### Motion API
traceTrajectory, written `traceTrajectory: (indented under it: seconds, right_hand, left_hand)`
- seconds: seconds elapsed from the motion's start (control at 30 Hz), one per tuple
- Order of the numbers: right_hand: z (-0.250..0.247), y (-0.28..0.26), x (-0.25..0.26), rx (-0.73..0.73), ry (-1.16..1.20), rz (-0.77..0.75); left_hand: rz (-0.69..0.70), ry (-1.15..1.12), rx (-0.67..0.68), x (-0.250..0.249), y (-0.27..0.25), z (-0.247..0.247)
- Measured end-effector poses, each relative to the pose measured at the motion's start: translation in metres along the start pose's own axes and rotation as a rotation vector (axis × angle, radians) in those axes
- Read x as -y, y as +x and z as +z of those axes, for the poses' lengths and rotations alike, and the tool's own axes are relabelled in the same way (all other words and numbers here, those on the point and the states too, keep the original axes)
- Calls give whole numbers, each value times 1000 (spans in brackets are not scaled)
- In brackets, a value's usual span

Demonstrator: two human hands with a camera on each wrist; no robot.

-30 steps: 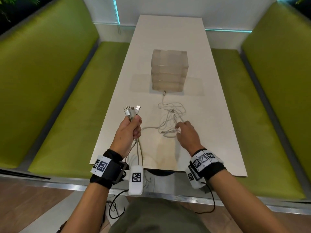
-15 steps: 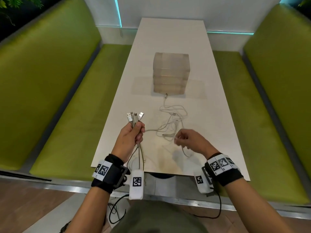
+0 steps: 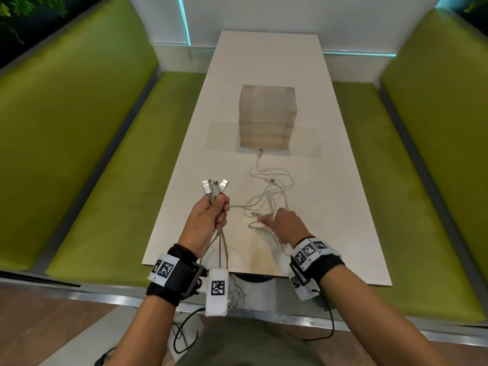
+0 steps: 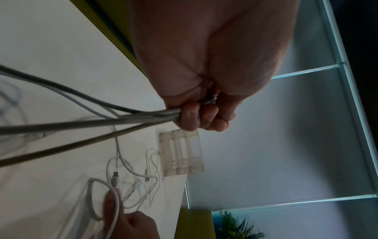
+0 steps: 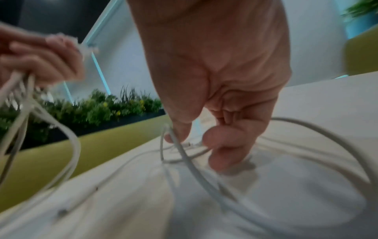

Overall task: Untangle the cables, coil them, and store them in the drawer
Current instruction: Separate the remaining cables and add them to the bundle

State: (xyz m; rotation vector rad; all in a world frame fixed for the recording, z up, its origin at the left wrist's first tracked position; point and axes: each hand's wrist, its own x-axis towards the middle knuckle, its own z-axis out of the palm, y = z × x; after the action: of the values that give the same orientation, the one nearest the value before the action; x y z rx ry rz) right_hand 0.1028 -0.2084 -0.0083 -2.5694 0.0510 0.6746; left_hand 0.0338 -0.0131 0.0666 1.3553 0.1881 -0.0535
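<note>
My left hand (image 3: 211,215) grips a bundle of grey and white cables (image 4: 98,122) upright above the table's near edge. Their USB plugs (image 3: 215,185) stick up out of the fist, and the loose ends hang down past the wrist. A tangle of thin white cables (image 3: 269,192) lies on the white table (image 3: 264,62) just right of it. My right hand (image 3: 286,223) is low on the tangle's near side, fingers curled. A white cable loop (image 5: 184,161) runs between its thumb and fingers. The translucent drawer unit (image 3: 266,117) stands behind, drawers closed, one plug touching its base.
Green benches (image 3: 111,180) flank the table on both sides. A white wall with a blue light strip (image 3: 356,52) closes the far end. Plants (image 5: 102,106) stand behind the left bench. Black leads (image 3: 184,331) hang from my wrist cameras below the table edge.
Half a second ago my right hand was raised, pulling a cable up off the table. It has since dropped back onto the tangle. My left hand has kept its hold on the bundle.
</note>
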Motion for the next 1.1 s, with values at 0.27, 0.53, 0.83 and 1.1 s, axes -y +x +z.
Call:
traceTrajectory:
  seconds: [0.27, 0.53, 0.83, 1.1]
  right_hand:
    - [7, 18, 8, -18, 88, 156]
    - [6, 17, 12, -70, 141, 185]
    - [-31, 3, -9, -404, 736, 190]
    - [-21, -68, 15, -410, 591, -481]
  left_hand:
    - [-11, 31, -16, -3, -4, 1]
    - [-9, 37, -4, -2, -5, 4]
    - [-4, 23, 9, -2, -3, 5]
    - [-33, -38, -21, 4, 3, 22]
